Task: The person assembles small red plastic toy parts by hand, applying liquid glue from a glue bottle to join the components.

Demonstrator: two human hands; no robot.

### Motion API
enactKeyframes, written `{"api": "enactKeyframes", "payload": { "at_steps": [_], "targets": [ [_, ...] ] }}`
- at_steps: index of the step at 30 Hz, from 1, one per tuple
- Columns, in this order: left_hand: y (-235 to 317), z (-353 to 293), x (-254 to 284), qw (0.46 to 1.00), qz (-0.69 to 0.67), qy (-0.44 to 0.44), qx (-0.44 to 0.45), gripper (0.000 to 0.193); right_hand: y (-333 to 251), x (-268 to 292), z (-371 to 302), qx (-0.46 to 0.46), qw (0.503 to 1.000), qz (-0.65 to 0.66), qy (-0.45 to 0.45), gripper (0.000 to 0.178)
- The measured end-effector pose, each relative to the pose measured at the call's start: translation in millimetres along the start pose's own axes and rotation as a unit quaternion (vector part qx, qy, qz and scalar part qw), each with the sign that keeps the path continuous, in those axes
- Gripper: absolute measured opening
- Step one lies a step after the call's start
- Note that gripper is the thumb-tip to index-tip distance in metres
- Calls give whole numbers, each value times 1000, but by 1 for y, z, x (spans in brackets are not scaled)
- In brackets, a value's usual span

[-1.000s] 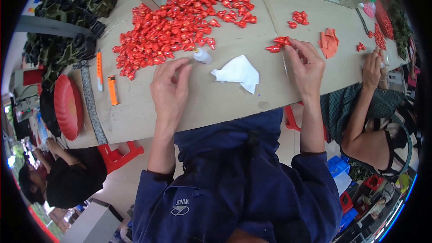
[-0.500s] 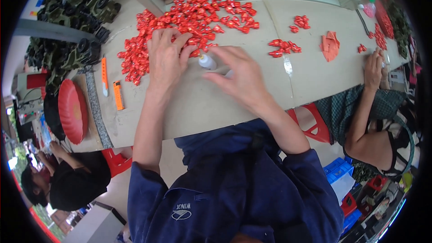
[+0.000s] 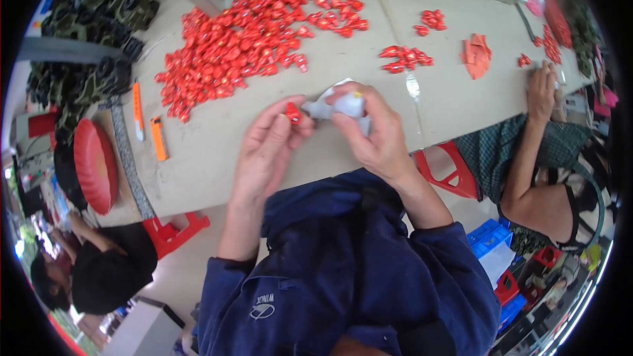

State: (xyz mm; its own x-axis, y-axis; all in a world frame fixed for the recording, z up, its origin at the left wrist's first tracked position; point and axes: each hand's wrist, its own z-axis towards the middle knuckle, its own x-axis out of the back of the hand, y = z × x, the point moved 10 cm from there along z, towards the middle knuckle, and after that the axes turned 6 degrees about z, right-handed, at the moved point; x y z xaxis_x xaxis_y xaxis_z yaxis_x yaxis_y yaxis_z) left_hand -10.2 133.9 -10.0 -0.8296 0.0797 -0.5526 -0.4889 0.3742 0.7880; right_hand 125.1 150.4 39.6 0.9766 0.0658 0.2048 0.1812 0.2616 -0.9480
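Note:
Between the thumb and fingers of my left hand [image 3: 265, 148] is a small glossy red plastic piece [image 3: 293, 115], held up above the table's front part. My right hand [image 3: 380, 140] is wrapped round a small white squeeze bottle [image 3: 349, 105] with a yellowish tip. The bottle is tilted, a short way right of the red piece and apart from it. Something thin and whitish, like paper or cloth [image 3: 321, 107], shows between the hands; its lower part is hidden. Beyond my left hand spreads a big heap of similar red pieces [image 3: 224, 56].
Left on the table lie an orange cutter knife [image 3: 138, 112] and an orange lighter [image 3: 159, 138]. Farther left are a red scalloped tray [image 3: 95, 166] and stacked dark green toy vehicles [image 3: 99, 13]. To the right are small red clusters [image 3: 405, 59], an orange cloth [image 3: 476, 57] and a co-worker's hand [image 3: 542, 92].
My left hand has come back from the heap with a red piece in its fingers. My right hand has picked up the white bottle, which stood on the table. The view has shifted slightly.

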Motion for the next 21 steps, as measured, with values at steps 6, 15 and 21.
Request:
{"api": "enactKeyframes", "payload": {
  "at_steps": [6,15,21],
  "targets": [
    [-30,-18,-10,988,-136,23,75,26,5,1,-22,-67,992,102,-18,30],
    [-27,-21,-7,987,-157,-20,9,23,-9,8,-29,-37,998,49,-24,36],
    [-32,-21,0,972,-232,-21,15,21,-26,10,-26,-20,999,31,-34,36]
  ]
}}
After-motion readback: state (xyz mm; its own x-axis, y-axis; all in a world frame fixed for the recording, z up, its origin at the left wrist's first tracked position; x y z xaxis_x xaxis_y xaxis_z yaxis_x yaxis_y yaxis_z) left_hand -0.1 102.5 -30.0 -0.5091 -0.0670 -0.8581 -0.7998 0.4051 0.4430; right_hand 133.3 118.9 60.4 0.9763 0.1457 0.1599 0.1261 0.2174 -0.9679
